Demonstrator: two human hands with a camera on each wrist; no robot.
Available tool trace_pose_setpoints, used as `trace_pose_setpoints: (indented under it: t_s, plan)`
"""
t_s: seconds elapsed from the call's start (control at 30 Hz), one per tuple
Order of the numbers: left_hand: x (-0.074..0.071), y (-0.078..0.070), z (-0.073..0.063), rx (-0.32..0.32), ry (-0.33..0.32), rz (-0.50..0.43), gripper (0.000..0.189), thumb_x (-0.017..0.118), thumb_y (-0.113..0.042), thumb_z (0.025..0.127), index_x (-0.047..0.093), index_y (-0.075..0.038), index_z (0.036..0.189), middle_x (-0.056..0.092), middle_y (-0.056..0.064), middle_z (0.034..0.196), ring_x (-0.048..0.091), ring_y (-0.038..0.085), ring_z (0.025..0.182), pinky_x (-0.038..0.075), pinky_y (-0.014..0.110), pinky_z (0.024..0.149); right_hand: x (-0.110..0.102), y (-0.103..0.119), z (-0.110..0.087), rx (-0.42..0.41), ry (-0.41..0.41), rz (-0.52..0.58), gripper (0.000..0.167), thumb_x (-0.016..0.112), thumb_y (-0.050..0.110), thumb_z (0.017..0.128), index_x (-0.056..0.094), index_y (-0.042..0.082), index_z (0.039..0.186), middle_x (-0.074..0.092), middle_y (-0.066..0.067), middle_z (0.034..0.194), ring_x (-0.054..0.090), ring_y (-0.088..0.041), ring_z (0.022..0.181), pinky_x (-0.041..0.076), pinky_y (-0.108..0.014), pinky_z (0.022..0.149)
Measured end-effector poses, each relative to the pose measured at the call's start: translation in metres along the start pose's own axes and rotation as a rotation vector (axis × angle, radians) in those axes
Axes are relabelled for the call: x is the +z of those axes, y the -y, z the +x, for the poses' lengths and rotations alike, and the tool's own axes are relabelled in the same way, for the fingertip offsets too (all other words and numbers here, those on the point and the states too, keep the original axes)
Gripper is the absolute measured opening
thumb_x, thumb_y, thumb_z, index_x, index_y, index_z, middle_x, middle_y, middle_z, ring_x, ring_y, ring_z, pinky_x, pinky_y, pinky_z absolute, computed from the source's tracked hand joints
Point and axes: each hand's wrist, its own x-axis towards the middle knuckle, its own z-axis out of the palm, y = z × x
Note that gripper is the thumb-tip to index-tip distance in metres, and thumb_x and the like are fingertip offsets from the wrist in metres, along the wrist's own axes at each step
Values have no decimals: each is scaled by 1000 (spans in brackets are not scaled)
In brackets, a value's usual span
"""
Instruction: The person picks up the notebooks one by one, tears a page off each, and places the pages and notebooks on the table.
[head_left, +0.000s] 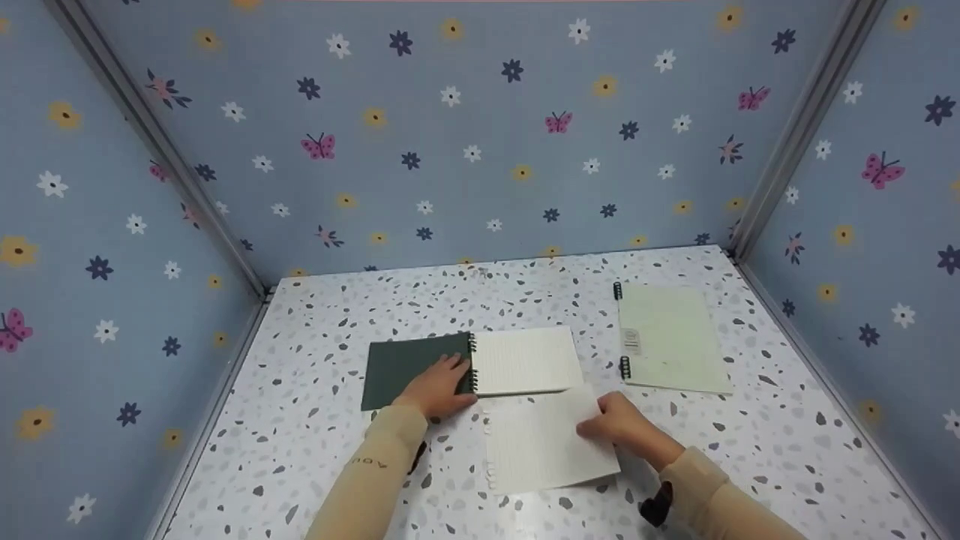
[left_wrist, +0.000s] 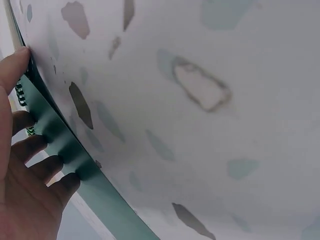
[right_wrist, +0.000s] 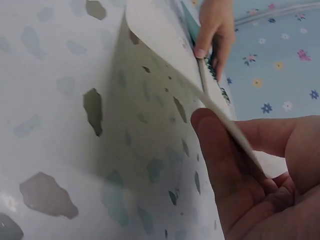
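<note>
A spiral notebook lies open flat on the table, with its dark green cover point(head_left: 401, 371) on the left and ruled white pages point(head_left: 525, 361) on the right. My left hand point(head_left: 439, 388) rests on the cover beside the black spiral binding point(head_left: 473, 380), fingers spread and fairly straight. Between thumb and fingers, my right hand point(head_left: 628, 429) pinches the right side of a loose ruled sheet point(head_left: 544, 446). That sheet has a ragged, torn left edge and is in front of the notebook pages. In the right wrist view, the paper point(right_wrist: 170, 47) stands lifted off the table along one side.
A second spiral notebook point(head_left: 671, 337) with a pale green cover lies at the back right. The speckled white table point(head_left: 315, 322) is bordered by blue flowered panels point(head_left: 487, 135) at the back and sides, with grey metal posts point(head_left: 795, 127) at the corners.
</note>
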Motion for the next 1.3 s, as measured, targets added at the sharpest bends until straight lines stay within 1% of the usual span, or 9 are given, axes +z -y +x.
trace_pose_setpoints:
  t_s: [0.27,0.43,0.57,0.7,0.83,0.93,1.07,1.13,1.3]
  plan:
    - [0,-1,0,-11,3,18,81,68,-52,106,40,-10,169,32,16,178,28,39,167,31,56,135,19,7,3,-19,-72,-98,19,83,7,76,73,-2,89,71,-9,81,66,-20,70,58,-30,61]
    - [-5,-2,-4,-15,-6,1,78,64,-55,107,44,-10,167,35,15,177,31,38,166,32,56,135,22,8,5,-59,-107,-216,20,84,5,75,64,3,76,58,-3,72,53,-18,63,43,-27,53]
    - [-8,-1,-9,-28,-20,15,70,57,-53,110,49,-8,164,41,17,174,37,38,163,34,55,133,22,7,5,-77,-128,-329,29,87,9,75,58,6,74,50,-1,68,47,-18,60,36,-28,51]
    - [-11,5,-13,-49,-44,51,65,55,-50,112,55,-6,159,47,19,169,45,38,158,38,54,131,20,7,4,-67,-124,-412,32,90,17,77,61,5,78,54,-3,69,50,-19,59,37,-29,50]
    - [-15,13,-16,-72,-87,65,60,57,-47,112,61,-2,152,57,23,159,55,40,148,45,57,125,16,9,3,-51,-111,-449,37,93,26,79,61,6,79,59,-5,68,55,-19,57,40,-28,48]
    - [-20,20,-19,-125,-142,74,57,60,-41,112,63,3,146,62,26,149,62,43,139,52,60,118,10,13,5,-56,-123,-472,40,93,32,81,62,8,73,61,-4,62,55,-17,53,39,-27,46]
    - [-27,30,-23,-251,-195,79,56,64,-35,110,61,10,143,64,32,141,66,47,130,57,62,110,-1,19,11,-69,-155,-508,38,93,34,84,66,8,73,65,-2,66,57,-17,58,42,-28,51]
    - [-30,35,-26,-316,-199,70,60,66,-35,109,59,13,144,62,34,140,66,49,128,57,63,108,-5,22,15,-89,-173,-521,36,92,34,85,69,6,79,69,-4,74,59,-20,65,47,-32,56]
    - [-34,45,-32,-446,-163,37,75,68,-44,106,53,19,145,60,39,139,64,53,128,57,65,108,-9,32,30,-189,-197,-545,40,90,31,90,75,-3,107,79,-16,104,70,-26,87,61,-47,79]
